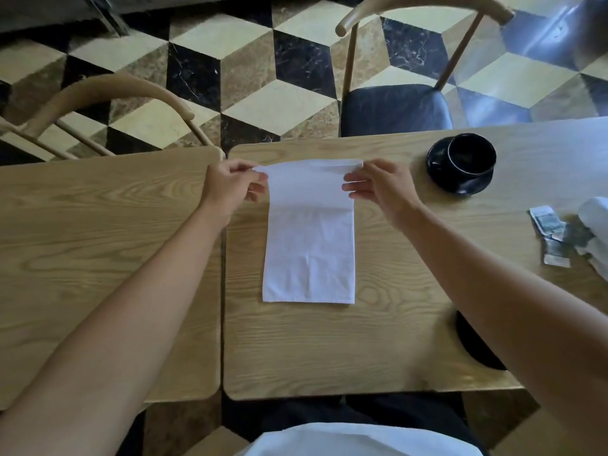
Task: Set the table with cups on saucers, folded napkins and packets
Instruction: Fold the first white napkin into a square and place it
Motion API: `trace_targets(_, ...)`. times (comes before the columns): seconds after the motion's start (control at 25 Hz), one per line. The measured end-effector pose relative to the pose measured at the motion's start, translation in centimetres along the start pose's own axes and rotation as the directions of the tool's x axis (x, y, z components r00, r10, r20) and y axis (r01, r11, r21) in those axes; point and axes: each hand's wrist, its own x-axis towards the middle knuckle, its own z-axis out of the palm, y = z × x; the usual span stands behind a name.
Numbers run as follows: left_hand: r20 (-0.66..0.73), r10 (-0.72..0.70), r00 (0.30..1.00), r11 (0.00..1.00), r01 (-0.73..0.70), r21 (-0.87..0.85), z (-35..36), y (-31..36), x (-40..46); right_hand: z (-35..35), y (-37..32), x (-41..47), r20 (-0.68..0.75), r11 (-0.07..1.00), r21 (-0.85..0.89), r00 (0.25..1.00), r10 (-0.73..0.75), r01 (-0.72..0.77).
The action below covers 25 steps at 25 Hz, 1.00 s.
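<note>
1. Left hand [230, 189] pinches the far-left corner of the long white paper napkin [309, 248]
2. The napkin lies flat mid-table on the light oak table [378, 350], its far end lifted; thin, limp, easily creased, so best held by the corners
3. Right hand [378, 189] pinches its far-right corner
4. Black glossy cup [470, 156] sits on a black saucer [460, 184] near the far edge

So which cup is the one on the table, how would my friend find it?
Start at the right-hand wooden table, the one with the white napkin spread out. Look at its far side, in front of the dark-cushioned chair. There, right of the right hand, sits the black cup on a black saucer, the only dark round thing standing there.
</note>
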Motion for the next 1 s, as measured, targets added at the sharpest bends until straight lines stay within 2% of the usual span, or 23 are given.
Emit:
trace_targets(0.08,0.011,-0.098,0.995,0.982,0.098,-0.161,-0.3,-1.3,-1.5,-0.5,2.3,-1.7,0.007,0.986,0.146,0.997,0.082,-0.083)
trace_targets(0.16,0.01,-0.163,0.987,0.962,0.161,-0.22,-0.7,-3.3,-3.3,-0.8,5.3,-3.8,-0.005,0.986,0.127,0.994,0.107,-0.105)
trace_targets(0.32,0.051,-0.223,0.974,0.962,0.228,-0.15,-1.7,-9.9,-8.4,-1.0,12.0,-8.4,-0.009,0.99,-0.012,0.99,0.142,-0.142)
trace_targets(0.56,0.024,-0.348,0.937,0.936,0.349,-0.033,-1.4,-17.6,-12.2,-1.3,18.6,-11.7,-0.15,0.937,-0.179,0.949,0.276,-0.3)
trace_targets(0.68,-0.041,-0.333,0.942,0.939,0.336,0.08,-0.9,-19.0,-12.3,-1.4,19.7,-12.4,-0.192,0.904,-0.257,0.935,0.299,-0.342)
trace_targets(0.8,-0.09,-0.264,0.96,0.926,0.279,0.254,-0.7,-19.2,-12.4,-0.9,19.7,-12.5,-0.235,0.868,-0.373,0.938,0.254,-0.328)
trace_targets(1.0,-0.136,-0.177,0.975,0.891,0.217,0.398,-0.3,-19.2,-13.0,-0.3,19.2,-12.9,-0.247,0.829,-0.481,0.952,0.182,-0.284)
